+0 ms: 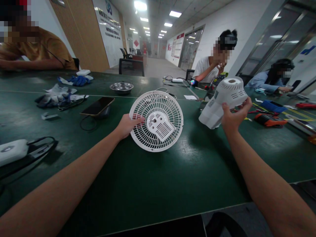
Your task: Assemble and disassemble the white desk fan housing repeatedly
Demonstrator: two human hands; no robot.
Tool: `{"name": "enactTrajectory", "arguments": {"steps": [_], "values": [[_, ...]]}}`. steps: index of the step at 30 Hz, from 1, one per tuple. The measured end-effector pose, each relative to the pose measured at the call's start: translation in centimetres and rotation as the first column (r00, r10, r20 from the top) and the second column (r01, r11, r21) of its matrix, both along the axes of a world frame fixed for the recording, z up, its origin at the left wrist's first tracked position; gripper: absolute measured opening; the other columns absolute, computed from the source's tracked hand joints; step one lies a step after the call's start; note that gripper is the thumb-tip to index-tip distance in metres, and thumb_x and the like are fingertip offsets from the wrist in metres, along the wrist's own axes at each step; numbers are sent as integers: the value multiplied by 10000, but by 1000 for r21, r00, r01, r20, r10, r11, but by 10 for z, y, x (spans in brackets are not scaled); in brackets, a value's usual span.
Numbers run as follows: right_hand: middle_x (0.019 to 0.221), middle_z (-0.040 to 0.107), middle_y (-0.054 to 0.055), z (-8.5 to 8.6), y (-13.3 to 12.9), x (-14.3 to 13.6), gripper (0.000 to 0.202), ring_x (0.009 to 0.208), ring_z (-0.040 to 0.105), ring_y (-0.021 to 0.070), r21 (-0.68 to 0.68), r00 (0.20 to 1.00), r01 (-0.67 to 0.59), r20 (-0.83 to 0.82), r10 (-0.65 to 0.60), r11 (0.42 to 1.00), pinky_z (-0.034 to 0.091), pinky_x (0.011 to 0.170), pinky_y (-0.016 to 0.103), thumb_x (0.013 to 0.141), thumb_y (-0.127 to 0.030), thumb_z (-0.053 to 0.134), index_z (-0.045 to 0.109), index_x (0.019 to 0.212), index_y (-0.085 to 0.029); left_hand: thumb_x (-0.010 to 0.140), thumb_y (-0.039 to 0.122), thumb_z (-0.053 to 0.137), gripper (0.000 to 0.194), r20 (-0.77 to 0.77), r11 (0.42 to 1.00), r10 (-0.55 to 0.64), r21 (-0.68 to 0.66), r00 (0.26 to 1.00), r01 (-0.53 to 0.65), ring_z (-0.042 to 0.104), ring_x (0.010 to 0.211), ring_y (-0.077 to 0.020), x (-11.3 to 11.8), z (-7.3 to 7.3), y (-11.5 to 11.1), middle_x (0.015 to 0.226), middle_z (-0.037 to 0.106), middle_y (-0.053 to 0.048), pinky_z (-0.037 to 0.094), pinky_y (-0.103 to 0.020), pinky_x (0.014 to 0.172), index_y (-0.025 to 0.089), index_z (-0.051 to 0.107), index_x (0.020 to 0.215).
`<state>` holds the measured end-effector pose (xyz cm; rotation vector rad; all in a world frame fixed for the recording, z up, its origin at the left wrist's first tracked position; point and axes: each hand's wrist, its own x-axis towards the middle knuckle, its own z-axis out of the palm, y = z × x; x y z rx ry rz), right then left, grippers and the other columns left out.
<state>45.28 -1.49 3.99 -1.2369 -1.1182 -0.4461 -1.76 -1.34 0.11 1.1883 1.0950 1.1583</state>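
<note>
A round white fan grille (pixel 160 126) with a slotted plate at its centre is tilted up over the green table. My left hand (pixel 128 125) grips its left rim, thumb on the near face and fingers partly seen behind the bars. To the right, my right hand (pixel 235 115) is closed around a white plastic housing (pixel 219 105) with vent slots and a round opening at its top. The housing leans, its wider end to the lower left. A thin cable shows behind the grille, near its upper edge.
The green table (pixel 148 184) bears a metal bowl (pixel 121 87), a phone (pixel 98 106), gloves (pixel 58 95) and a white device (pixel 13 152) at left. An orange multimeter (pixel 269 120) and blue pouch (pixel 274 106) lie right. Several people sit around the table.
</note>
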Motion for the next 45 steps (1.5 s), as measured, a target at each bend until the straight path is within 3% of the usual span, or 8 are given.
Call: {"name": "enactTrajectory", "arguments": {"steps": [5, 12, 27, 33, 38, 42, 45], "values": [[1386, 562, 196, 3, -3, -6, 822, 1156, 629, 236, -14, 999, -24, -38, 23, 1000, 526, 867, 340, 706, -245, 757, 376, 1429, -150, 772, 196, 817, 181, -3, 1000, -12, -7, 1000, 12, 736, 783, -208, -2, -1, 1, 886, 768, -83, 608, -402, 790, 134, 750, 927], [1379, 563, 165, 3, -5, -4, 832, 1216, 577, 250, -60, 998, 28, 63, -24, 998, 445, 1037, 397, 666, -229, 798, 426, 1408, -171, 747, 211, 829, 185, -7, 1000, 1, 5, 1000, -1, 718, 741, -192, -2, -6, 6, 842, 758, -70, 595, -383, 767, 139, 752, 899], [1362, 569, 127, 0, -1, 0, 844, 1178, 598, 238, -12, 998, 11, 64, -10, 1000, 474, 1013, 391, 658, -273, 799, 434, 1414, -189, 758, 212, 826, 198, -12, 1000, -10, 20, 1000, 10, 724, 760, -203, -2, -4, 3, 856, 761, -81, 592, -376, 758, 130, 745, 919], [1381, 558, 165, 1, -3, -3, 831, 1188, 604, 254, -29, 998, 27, 49, -25, 999, 482, 1007, 406, 684, -284, 788, 416, 1420, -178, 752, 234, 834, 236, -17, 1000, -16, 13, 1000, 16, 730, 775, -211, -3, -3, 3, 880, 765, -93, 600, -385, 764, 124, 745, 941], [1373, 565, 191, 4, -5, -9, 790, 1176, 624, 249, 23, 999, -40, 20, 39, 999, 495, 989, 389, 695, -273, 755, 406, 1393, -152, 759, 232, 818, 226, -17, 1000, -28, 13, 999, 28, 729, 780, -212, -2, -1, 2, 894, 764, -97, 601, -395, 774, 134, 748, 951], [1405, 543, 190, 10, -9, -13, 776, 1235, 594, 247, -9, 999, 42, 13, -42, 999, 470, 1031, 401, 712, -236, 721, 368, 1400, -174, 753, 221, 813, 178, -37, 1000, -4, 13, 999, 4, 718, 751, -197, -2, -2, 3, 850, 755, -81, 598, -381, 759, 143, 749, 900], [1415, 527, 182, 17, -12, -19, 806, 1282, 560, 259, 59, 999, 24, 41, -27, 998, 452, 1054, 419, 692, -272, 723, 363, 1404, -161, 755, 221, 812, 173, -40, 1000, -3, 18, 999, 3, 721, 769, -200, -2, -3, 3, 866, 759, -85, 598, -380, 761, 145, 750, 897]]}}
